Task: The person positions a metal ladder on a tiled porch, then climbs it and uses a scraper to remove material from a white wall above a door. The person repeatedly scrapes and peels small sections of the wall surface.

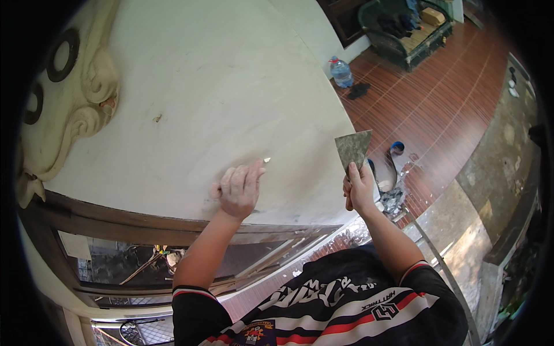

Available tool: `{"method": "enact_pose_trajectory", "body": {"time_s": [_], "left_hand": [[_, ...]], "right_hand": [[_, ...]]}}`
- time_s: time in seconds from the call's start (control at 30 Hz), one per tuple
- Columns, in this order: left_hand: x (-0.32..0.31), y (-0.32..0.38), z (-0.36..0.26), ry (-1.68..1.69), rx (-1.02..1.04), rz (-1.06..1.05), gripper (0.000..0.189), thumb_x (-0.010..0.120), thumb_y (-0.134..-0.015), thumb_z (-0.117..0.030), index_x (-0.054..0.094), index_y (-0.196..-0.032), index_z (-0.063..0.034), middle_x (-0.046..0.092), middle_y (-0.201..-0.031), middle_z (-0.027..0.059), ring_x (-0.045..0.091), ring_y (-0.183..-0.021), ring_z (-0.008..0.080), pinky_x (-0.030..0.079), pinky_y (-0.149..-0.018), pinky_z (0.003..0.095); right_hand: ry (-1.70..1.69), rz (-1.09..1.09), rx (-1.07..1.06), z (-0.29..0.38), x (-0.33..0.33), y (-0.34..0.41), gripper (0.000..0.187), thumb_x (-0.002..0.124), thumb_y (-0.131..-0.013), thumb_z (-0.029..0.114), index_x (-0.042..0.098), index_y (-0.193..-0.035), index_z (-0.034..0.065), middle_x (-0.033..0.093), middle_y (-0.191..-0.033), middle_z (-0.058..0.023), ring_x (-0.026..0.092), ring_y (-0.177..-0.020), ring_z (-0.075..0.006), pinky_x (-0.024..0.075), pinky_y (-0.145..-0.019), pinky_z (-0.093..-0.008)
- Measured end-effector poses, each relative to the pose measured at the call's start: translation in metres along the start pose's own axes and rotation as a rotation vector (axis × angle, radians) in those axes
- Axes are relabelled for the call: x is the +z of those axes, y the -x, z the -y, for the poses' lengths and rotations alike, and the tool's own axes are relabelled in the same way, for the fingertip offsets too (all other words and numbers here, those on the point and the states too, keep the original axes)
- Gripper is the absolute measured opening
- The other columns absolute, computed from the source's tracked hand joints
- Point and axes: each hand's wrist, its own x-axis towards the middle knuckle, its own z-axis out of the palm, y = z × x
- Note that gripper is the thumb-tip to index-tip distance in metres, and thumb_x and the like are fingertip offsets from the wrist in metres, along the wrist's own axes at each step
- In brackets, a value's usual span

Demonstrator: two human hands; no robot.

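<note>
My left hand, dusted with pale powder, rests against the off-white wall. Its fingers are slightly bent, and a small white chip shows on the wall beside the fingertips. Whether that hand holds anything is hidden by its back. My right hand grips the handle of a wide putty knife, its stained metal blade pointing up, near the wall's right edge. A small chipped spot marks the wall further left.
Moulded scrollwork edges the wall at left. Below runs a brown window frame. On the red-brown tiled floor stand a large water bottle and a green bench. Debris and a curled strip lie near the wall.
</note>
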Motion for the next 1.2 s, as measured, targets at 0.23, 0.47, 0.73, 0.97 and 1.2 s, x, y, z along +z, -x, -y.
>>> {"method": "enact_pose_trajectory", "body": {"time_s": [0.23,0.47,0.73,0.97,1.2], "left_hand": [[-0.001,0.003,0.0,-0.003,-0.018,-0.007,0.02,0.076,-0.074,-0.028,0.07,-0.093,-0.0236,0.053,-0.088,-0.0061,0.051,-0.086,0.0146,0.024,-0.078,0.0344],[0.003,-0.002,-0.006,-0.01,0.051,0.02,0.03,0.073,-0.067,-0.017,0.071,-0.096,-0.0254,0.054,-0.088,-0.0066,0.051,-0.086,0.015,0.022,-0.078,0.0363],[0.007,-0.001,-0.008,0.035,0.049,0.047,0.03,0.063,-0.071,-0.013,0.071,-0.098,-0.022,0.055,-0.088,-0.006,0.05,-0.084,0.0147,0.021,-0.077,0.0371],[0.009,-0.001,-0.011,0.041,0.056,0.054,0.032,0.059,-0.07,-0.012,0.071,-0.099,-0.0174,0.054,-0.09,-0.0043,0.049,-0.088,0.016,0.021,-0.078,0.0367],[0.011,-0.003,-0.015,0.028,0.03,0.04,0.027,0.06,-0.072,-0.013,0.071,-0.096,-0.0196,0.054,-0.088,-0.0066,0.049,-0.084,0.0136,0.021,-0.078,0.0359]], "right_hand": [[0.017,-0.035,0.025,-0.005,-0.016,0.008,0.031,0.049,-0.096,0.035,0.045,-0.084,0.0066,0.04,-0.053,0.0022,0.037,-0.039,-0.0066,0.032,-0.037,-0.0232],[0.013,-0.014,0.044,-0.01,-0.021,0.013,0.032,0.049,-0.096,0.035,0.045,-0.083,0.0069,0.039,-0.053,0.0023,0.038,-0.039,-0.0067,0.0321,-0.036,-0.023],[0.017,-0.05,0.091,-0.016,-0.025,0.016,0.031,0.049,-0.096,0.035,0.045,-0.083,0.0071,0.039,-0.053,0.0023,0.038,-0.039,-0.007,0.0322,-0.036,-0.023],[0.004,-0.056,0.126,-0.019,-0.028,0.02,0.03,0.049,-0.096,0.034,0.046,-0.084,0.0067,0.041,-0.053,0.0015,0.038,-0.039,-0.0074,0.0322,-0.036,-0.0232],[0.071,0.085,0.258,-0.029,-0.004,0.035,0.031,0.053,-0.094,0.035,0.047,-0.084,0.0058,0.043,-0.053,0.0004,0.041,-0.04,-0.0082,0.0334,-0.037,-0.024]]}}
